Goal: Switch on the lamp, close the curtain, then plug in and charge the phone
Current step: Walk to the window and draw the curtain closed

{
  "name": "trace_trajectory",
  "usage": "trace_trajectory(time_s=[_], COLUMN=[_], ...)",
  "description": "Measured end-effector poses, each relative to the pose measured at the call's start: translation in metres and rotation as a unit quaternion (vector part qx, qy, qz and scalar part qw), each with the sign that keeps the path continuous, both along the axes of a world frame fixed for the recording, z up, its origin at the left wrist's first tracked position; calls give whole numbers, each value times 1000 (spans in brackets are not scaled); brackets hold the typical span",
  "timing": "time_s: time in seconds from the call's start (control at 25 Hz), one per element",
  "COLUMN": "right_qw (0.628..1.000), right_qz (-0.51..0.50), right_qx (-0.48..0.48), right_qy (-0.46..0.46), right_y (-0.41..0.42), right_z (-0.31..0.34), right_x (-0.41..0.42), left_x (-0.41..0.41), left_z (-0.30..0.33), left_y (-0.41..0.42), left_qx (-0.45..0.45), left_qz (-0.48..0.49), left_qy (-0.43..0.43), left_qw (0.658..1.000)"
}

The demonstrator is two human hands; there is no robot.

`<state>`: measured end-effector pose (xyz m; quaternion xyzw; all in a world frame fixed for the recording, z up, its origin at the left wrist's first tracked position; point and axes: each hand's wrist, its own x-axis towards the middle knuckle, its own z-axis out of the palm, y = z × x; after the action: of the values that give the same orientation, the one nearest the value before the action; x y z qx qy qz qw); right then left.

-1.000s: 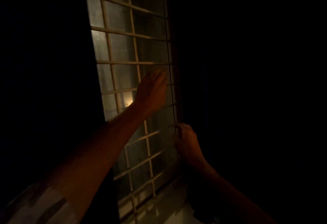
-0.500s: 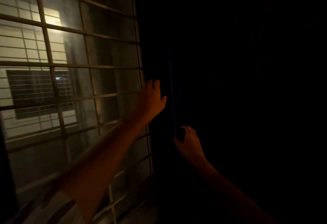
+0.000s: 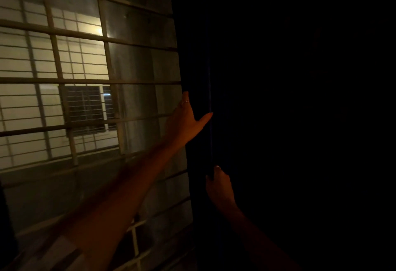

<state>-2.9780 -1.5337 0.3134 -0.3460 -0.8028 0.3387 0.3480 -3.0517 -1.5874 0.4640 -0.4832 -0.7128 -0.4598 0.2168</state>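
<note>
The curtain (image 3: pixel 278 120), dark cloth hanging upright, lies right of the barred window (image 3: pixel 85 77), its edge running vertically past both hands. The right hand (image 3: pixel 219 185) is closed on that edge low down; the left hand (image 3: pixel 188 118) is spread open, touching it higher

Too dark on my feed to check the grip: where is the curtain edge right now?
In the head view, the curtain edge runs vertically just right of the barred window, with the left hand against it and the right hand gripping it lower down.
</note>
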Motion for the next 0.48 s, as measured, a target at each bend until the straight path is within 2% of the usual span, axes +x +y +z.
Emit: trace_trajectory(time_s=[0.28,0.4,0.48], right_qw=[976,962,958], right_qz=[127,186,212], right_qx=[151,170,165], right_qy=[-92,-109,-100], right_y=[-70,-107,-133], right_z=[18,33,39], right_x=[11,11,9], left_x=[13,17,12], left_z=[32,52,71], left_y=[-43,-76,-97], left_qx=[6,10,-32], left_qz=[22,36,97], left_qy=[103,195,227], left_qw=[994,980,969])
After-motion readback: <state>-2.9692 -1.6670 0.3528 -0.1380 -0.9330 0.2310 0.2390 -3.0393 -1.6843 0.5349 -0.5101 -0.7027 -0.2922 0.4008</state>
